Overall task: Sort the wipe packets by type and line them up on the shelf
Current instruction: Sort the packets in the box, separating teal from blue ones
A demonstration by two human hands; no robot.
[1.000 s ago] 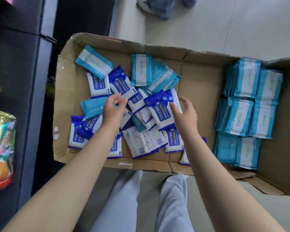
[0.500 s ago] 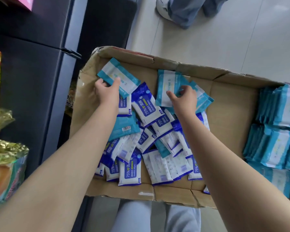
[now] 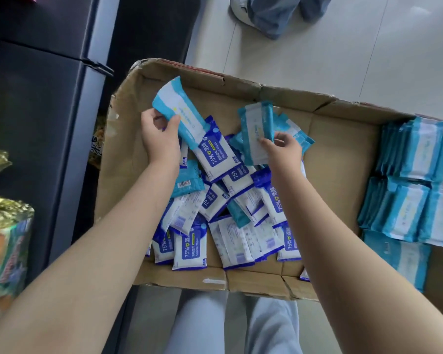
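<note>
Teal packets in hands: two (one each).

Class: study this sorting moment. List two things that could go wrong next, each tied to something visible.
1. The left hand pinches its light-blue packet by the edge, as the right hand does the second light-blue packet; either may slip back into the mixed pile.
2. A teal packet lies mostly buried among dark-blue alcohol wipes; it could be missed and sorted with them.
</note>
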